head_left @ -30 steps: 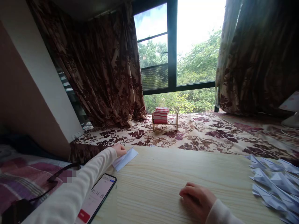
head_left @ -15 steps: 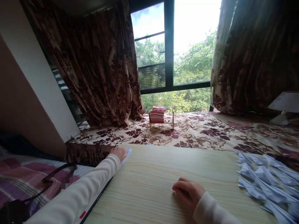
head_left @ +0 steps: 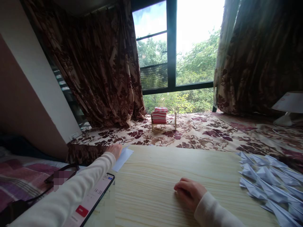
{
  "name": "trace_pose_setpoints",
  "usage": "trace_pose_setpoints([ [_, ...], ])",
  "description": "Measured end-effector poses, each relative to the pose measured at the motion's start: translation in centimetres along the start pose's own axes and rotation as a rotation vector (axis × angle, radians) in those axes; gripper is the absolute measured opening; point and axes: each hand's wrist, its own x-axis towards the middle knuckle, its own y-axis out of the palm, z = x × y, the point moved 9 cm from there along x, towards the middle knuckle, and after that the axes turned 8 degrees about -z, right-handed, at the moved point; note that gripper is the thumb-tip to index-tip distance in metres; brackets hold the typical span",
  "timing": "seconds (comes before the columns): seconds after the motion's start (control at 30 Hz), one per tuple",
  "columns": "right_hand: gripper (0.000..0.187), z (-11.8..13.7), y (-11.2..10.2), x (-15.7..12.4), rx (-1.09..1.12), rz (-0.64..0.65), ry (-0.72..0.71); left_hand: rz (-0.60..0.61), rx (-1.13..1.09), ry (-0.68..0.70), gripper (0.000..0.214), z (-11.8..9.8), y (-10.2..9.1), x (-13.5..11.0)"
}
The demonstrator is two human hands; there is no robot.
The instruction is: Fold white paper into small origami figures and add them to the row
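At the far left corner of the table (head_left: 151, 170), the white paper (head_left: 123, 160) is reached by the left hand (head_left: 115, 150); the step in hand seems to be the taking of paper. The fingertips are hidden, so whether it is pinched cannot be told. The right hand (head_left: 190, 191) is rested near the middle, loosely curled; nothing is seen held, but its palm is hidden. Folded paper pieces (head_left: 266, 176) are laid along the right edge. For lifting, a light pinch of one layer is probably required.

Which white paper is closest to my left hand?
The lone white paper by your left hand, at the far left of the table. The others, spiky folded papers, cluster together at the right.
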Motion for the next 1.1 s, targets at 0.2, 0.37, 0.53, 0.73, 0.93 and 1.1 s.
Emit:
trace_pose_setpoints([
  [0.2, 0.024, 0.1, -0.1, 0.0, 0.016, -0.023, -0.008, 0.071, -0.052, -0.07, 0.029, 1.0, 0.4, -0.3],
  [0.37, 0.024, 0.1, -0.2, 0.1, 0.014, -0.046, -0.012, 0.135, -0.186, -0.158, 0.032, 1.6, 1.2, -0.5],
  [0.53, 0.025, 0.4, -0.4, 0.1, 0.006, -0.046, -0.014, 0.14, -0.283, -0.229, 0.032, 2.2, 1.5, -0.6],
  [0.73, 0.024, 0.1, -0.2, 0.0, 0.026, -0.04, -0.006, -0.062, -0.379, -0.288, 0.032, 3.0, -3.0, -0.2],
  [0.93, 0.023, -0.9, -1.6, 0.2, 0.359, -0.23, 0.192, -0.378, -0.736, -0.156, 0.023, -4.5, -11.1, -3.0],
  [1.1, 0.047, -2.5, -2.6, 0.8, 0.664, -0.322, 0.433, -0.196, -1.217, -0.066, 0.034, -16.6, -6.7, -8.4],
])
